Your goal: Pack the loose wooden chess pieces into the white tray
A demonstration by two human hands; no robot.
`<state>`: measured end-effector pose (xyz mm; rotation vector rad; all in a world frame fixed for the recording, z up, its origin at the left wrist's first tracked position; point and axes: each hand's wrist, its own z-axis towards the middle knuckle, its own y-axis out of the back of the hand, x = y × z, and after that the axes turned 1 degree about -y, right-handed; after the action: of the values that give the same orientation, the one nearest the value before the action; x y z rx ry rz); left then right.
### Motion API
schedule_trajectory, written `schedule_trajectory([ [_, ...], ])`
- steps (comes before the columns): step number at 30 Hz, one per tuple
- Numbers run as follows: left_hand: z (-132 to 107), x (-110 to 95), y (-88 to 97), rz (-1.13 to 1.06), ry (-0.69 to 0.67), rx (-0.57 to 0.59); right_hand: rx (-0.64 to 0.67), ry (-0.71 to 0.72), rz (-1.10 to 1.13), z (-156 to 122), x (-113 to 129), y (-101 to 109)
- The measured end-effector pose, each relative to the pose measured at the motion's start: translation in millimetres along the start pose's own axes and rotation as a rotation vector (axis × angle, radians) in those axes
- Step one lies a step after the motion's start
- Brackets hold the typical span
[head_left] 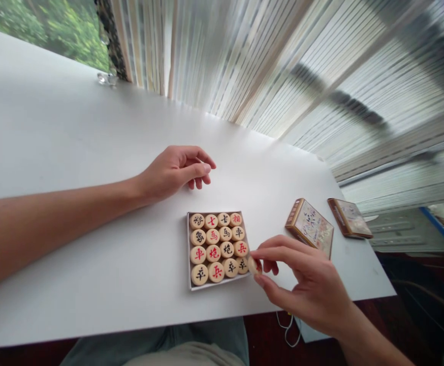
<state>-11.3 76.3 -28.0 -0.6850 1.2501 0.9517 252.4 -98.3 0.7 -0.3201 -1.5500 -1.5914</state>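
A shallow white box (189,254) holds round wooden Chinese chess pieces (214,253) in neat rows, marked with red and black characters. Just off the box's right edge, my right hand (302,274) pinches one more Chinese chess piece (255,266) between thumb and fingers. That piece is tilted on its edge, and part of a red mark shows on it. My left hand (180,170) rests on the table behind the box, fingers loosely bent and apart, with nothing in them.
Two printed flat boxes (313,226) (349,217) lie on the right of the white table (73,137). A small clear glass object (106,79) stands at the back by the window. Striped curtains (222,56) hang along the far edge. A white cable (288,333) dangles below the front edge.
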Motion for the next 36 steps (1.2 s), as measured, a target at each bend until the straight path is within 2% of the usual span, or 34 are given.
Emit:
schedule_trajectory([
  [7, 0.3, 0.8, 0.1, 0.003, 0.001, 0.003, -0.010, 0.100, -0.176, -0.9, -4.5, -4.5],
  [36, 0.5, 1.1, 0.0, 0.002, -0.003, 0.005, 0.019, 0.169, -0.242, -10.6, -6.6, -10.7],
])
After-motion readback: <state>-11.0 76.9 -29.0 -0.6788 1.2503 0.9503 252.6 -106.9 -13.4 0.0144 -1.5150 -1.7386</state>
